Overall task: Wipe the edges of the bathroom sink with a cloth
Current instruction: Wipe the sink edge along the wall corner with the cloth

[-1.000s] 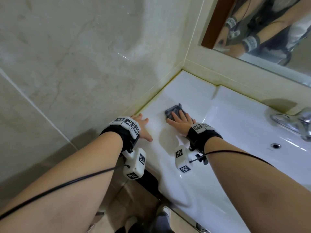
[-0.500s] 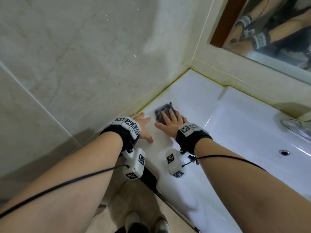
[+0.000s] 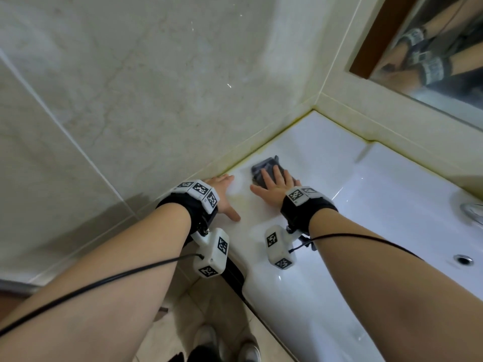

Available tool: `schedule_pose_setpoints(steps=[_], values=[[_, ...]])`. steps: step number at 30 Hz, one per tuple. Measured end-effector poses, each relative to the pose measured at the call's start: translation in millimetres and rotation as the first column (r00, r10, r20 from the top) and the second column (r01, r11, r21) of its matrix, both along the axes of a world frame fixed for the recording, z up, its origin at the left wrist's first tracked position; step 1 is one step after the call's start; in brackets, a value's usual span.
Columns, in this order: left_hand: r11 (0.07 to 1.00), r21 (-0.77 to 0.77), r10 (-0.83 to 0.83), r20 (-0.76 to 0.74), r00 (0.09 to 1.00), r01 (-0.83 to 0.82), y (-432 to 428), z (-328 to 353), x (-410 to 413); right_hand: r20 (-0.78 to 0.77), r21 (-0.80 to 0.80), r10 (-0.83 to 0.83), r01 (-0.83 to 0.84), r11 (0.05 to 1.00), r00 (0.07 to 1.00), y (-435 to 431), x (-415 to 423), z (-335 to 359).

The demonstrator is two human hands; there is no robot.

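Head view — right hand (image 3: 275,185) flat on cloth (image 3: 264,169)

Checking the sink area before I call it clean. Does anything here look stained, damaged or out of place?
Yes: a yellowish stain runs along the seam where the sink meets the wall tiles, from the left edge round the back corner. The right hand presses the cloth just beside it. Nothing looks broken or spilled.
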State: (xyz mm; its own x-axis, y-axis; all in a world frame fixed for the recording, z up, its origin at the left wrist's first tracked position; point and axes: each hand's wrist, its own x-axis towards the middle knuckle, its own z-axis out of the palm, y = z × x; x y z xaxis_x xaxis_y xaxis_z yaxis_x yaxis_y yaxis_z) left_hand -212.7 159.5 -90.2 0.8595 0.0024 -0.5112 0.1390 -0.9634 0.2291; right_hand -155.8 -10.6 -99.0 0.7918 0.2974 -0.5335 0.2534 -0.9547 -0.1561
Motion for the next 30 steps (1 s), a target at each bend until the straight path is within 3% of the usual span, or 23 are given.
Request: schedule_pose_setpoints(steps=[4,10,15,25,30], values=[[1.0,0.023,0.022,0.009,1.0,-0.022,1,2,1,-0.003,0.023,0.084,-0.084,0.996,0.996,13,3,-10],[0.998,0.041,0.056,-0.006,0.998,-0.056,3,3,-2,-0.038,0.074,0.002,0.0,0.997,0.999,-11,30,-5],[0.998,0.039,0.055,0.001,0.998,-0.055,4,3,-3,0.008,-0.003,-0.02,0.021,1.0,1.0,-4,34,0],[0.997,0.046,0.062,-0.003,0.998,-0.061,2,1,-3,-0.005,0.042,0.164,-0.164,0.986,0.986,24,29,-13],[0.998,0.038,0.054,0.026,0.998,-0.055,2,2,-14,0.003,0.054,0.031,-0.031,0.998,1.0,-3,44,-8]])
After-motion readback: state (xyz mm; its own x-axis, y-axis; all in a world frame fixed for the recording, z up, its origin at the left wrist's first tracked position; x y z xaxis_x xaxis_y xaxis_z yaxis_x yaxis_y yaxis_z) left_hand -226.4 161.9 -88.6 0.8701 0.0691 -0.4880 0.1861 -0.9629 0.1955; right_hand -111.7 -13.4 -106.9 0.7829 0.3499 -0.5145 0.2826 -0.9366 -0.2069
